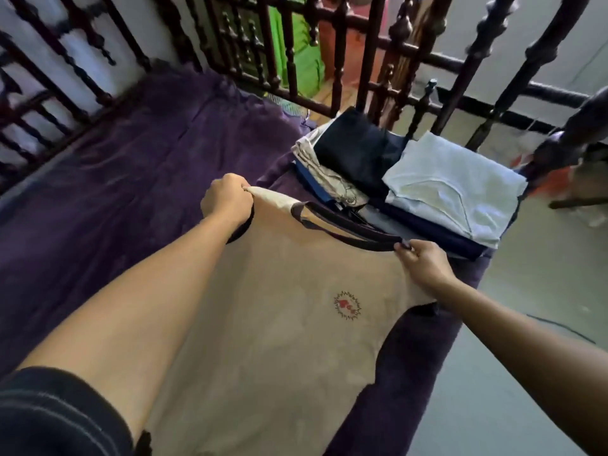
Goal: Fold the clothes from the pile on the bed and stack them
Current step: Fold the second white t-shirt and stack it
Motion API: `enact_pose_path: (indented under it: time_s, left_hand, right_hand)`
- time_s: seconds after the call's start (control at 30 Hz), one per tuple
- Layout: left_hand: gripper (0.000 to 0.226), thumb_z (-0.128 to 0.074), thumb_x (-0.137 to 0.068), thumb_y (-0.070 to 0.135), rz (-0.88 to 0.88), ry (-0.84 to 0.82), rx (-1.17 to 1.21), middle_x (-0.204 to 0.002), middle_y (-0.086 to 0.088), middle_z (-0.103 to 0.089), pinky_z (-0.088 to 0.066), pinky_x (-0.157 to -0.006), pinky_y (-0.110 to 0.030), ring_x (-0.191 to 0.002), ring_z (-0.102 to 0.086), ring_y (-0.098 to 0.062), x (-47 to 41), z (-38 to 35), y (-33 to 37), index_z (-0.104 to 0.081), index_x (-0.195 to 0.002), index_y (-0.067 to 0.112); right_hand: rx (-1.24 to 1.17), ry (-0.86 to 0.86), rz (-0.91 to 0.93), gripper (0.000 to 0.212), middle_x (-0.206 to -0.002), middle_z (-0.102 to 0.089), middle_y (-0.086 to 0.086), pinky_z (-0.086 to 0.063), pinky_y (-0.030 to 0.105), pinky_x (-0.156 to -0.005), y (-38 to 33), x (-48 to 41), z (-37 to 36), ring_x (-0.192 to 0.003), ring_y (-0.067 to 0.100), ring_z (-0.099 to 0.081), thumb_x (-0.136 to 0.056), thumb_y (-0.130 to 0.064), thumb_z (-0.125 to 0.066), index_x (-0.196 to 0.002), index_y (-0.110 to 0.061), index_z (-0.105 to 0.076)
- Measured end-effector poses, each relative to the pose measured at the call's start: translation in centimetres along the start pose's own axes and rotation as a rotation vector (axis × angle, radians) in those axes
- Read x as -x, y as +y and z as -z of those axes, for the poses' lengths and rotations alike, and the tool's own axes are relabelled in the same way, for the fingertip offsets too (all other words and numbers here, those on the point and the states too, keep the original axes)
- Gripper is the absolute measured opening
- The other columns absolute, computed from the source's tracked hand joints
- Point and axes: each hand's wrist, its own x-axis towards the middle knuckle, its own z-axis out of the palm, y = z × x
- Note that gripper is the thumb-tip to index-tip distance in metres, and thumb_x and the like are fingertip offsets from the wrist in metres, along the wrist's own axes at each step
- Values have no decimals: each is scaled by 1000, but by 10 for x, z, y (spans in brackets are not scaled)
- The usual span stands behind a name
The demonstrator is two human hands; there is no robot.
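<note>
I have the tan T-shirt [279,324] spread front-up on the bed [115,209], over its purple cover, with the hem running down toward me and the neck pointing at the stack of folded clothes [411,189] in the far right corner by the railing [329,77]. My left grip [227,200] is curled tight round the bunched cloth of one shoulder. My right grip [422,263] pinches the other shoulder just where the dark collar trim [345,232] ends, thumb and fingertips pressed on the fabric. Between the two the collar sags in a loose arc, which tells me this is thin, light, floppy jersey: it will not hold any shape on its own and will drape wherever I let go. I judge the shoulders are the right place to hold it, since tension across them keeps the body flat and the red emblem [347,305] centred. For the fold I would keep both corners taut and carry them down toward the hem in one move, because slack would let the cloth wrinkle or slide on the cover. The right edge lies close to the side of the bed, with the floor [526,291] beyond it, so a careless pull that way could drag the shirt off.
</note>
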Motion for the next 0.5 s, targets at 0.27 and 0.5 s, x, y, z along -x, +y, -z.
enact_pose_path:
  time_s: [0.27,0.5]
  left_hand:
    - [25,-57,-88,28,182,-90,109,-110,-11,-67,-48,-86,-39,-106,-59,-34,3,-105,-40,-66,-110,24]
    - [12,-55,-88,26,403,-392,7,-89,-3,-67,-41,-63,-28,-88,-63,-28,206,-150,-113,-65,-88,20]
  right_hand:
    - [52,-50,-335,45,-71,-64,8,-42,30,-54,69,-76,-20,-65,23,-58,-92,-48,-54,-80,-7,-67]
    - [58,-175,-495,49,-68,-59,2,-40,31,-55,94,-37,-25,-62,20,-52,-72,-56,-74,-85,-9,-66]
